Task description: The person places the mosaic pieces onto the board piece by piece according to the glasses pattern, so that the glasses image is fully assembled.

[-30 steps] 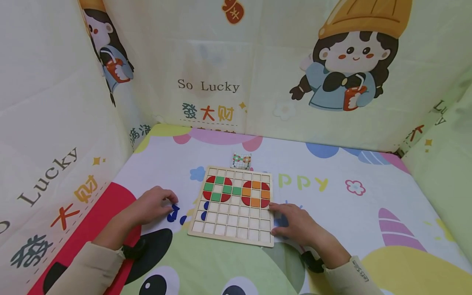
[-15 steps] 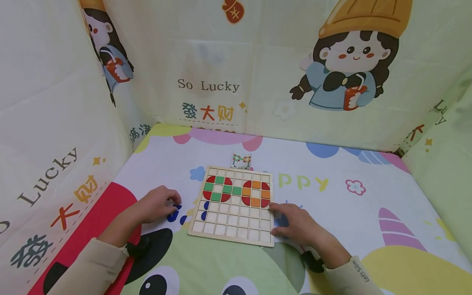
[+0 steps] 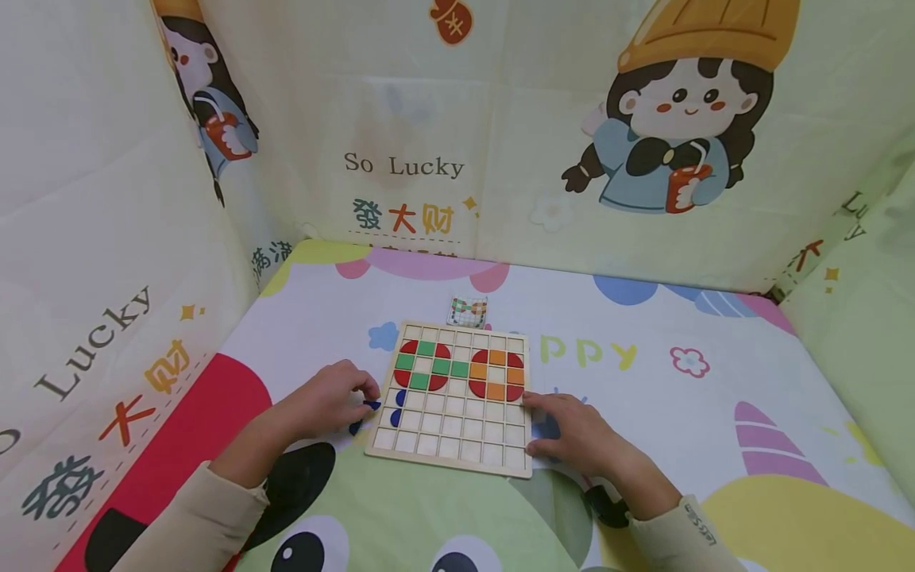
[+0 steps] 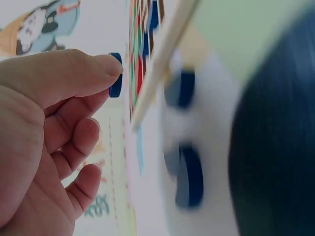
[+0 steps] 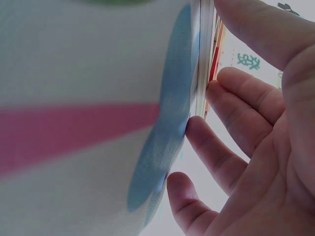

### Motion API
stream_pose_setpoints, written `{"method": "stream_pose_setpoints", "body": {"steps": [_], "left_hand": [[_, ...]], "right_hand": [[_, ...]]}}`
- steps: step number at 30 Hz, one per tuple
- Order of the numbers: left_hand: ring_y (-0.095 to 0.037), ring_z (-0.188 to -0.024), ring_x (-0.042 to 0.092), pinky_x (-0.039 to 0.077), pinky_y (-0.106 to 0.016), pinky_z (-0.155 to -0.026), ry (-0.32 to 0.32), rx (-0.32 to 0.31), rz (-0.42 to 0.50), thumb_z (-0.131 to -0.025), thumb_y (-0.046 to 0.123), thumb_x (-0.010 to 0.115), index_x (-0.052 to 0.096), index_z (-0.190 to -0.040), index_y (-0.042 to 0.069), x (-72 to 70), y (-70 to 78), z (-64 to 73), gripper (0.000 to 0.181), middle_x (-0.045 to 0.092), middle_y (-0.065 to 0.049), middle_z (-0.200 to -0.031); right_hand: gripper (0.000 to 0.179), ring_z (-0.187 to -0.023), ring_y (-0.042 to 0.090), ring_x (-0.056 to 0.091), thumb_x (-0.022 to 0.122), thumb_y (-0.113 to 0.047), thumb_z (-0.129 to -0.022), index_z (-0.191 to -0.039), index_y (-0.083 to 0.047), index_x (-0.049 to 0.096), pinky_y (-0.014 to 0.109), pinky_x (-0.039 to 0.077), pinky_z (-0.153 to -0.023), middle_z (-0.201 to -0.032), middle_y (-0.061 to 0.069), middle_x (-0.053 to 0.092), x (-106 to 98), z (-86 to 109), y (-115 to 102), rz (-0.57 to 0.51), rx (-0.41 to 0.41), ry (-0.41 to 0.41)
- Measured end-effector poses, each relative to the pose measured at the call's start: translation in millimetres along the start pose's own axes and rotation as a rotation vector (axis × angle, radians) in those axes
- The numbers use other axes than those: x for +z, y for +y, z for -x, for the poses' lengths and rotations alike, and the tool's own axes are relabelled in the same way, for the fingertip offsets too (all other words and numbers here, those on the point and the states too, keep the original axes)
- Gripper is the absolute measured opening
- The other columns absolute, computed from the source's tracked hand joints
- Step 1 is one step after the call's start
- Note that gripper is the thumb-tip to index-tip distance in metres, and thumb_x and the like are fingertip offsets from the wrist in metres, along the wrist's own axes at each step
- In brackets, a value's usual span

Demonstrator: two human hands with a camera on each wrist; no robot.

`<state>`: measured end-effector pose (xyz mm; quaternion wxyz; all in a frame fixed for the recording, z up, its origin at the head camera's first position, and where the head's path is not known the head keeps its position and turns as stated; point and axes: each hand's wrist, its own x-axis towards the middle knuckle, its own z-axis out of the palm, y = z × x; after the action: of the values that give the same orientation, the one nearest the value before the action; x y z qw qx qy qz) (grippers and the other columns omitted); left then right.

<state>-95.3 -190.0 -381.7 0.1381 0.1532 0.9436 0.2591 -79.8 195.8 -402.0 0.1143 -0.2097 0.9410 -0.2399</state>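
In the head view my left hand (image 3: pixel 325 403) is beside the left edge of a wooden grid board (image 3: pixel 450 427). Its thumb and index finger pinch a small blue piece (image 4: pixel 115 81), seen edge-on in the left wrist view, so its outline is unclear. On the board sit two blue half-round pieces (image 3: pixel 396 417), green squares (image 3: pixel 425 349), orange squares (image 3: pixel 496 392) and red quarter-round pieces (image 3: pixel 515 361). My right hand (image 3: pixel 579 433) rests at the board's right edge, thumb and fingers extended against it.
More loose blue pieces (image 4: pixel 191 177) lie on the patterned tablecloth (image 3: pixel 643 445), left of the board. A small card (image 3: pixel 468 311) with a printed coloured grid pattern lies just behind the board. Printed cloth walls (image 3: pixel 515 199) enclose the table at the back and sides.
My left hand has picked up a blue piece from the loose ones and moved right, towards the board's left edge. The right hand and board have stayed in place.
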Motion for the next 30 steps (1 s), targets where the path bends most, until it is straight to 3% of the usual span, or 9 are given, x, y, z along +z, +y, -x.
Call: {"method": "stream_pose_setpoints", "body": {"steps": [6,16,30], "left_hand": [[-0.016,-0.092,0.051,0.052,-0.026,-0.072,-0.021,0.152,-0.044,-0.082,0.008,0.08,0.071,-0.087,0.019,11.3,13.3,-1.2,0.015,0.057,0.007,-0.09],[-0.014,-0.087,0.049,0.049,-0.027,-0.07,-0.065,0.271,-0.054,-0.082,0.009,0.08,0.072,-0.085,0.018,25.1,24.4,-3.5,0.012,0.054,0.01,-0.083],[-0.011,-0.086,0.048,0.047,-0.027,-0.073,-0.087,0.343,-0.091,-0.084,0.008,0.077,0.074,-0.086,0.017,35.4,25.3,-8.1,0.011,0.055,0.014,-0.082]], "right_hand": [[0.061,-0.128,0.038,0.049,0.084,-0.028,-0.081,-0.136,-0.013,0.061,0.065,0.037,-0.099,-0.14,0.009,0.058,0,0.4,0,0.001,-0.006,-0.002],[0.061,-0.128,0.039,0.049,0.084,-0.029,-0.081,-0.135,-0.013,0.061,0.066,0.037,-0.098,-0.14,0.009,0.058,1,0.3,2,0.007,-0.012,0.0],[0.062,-0.128,0.038,0.05,0.084,-0.03,-0.081,-0.136,-0.014,0.06,0.065,0.037,-0.099,-0.141,0.008,0.057,0,-1.0,1,0.009,0.002,-0.013]]}}
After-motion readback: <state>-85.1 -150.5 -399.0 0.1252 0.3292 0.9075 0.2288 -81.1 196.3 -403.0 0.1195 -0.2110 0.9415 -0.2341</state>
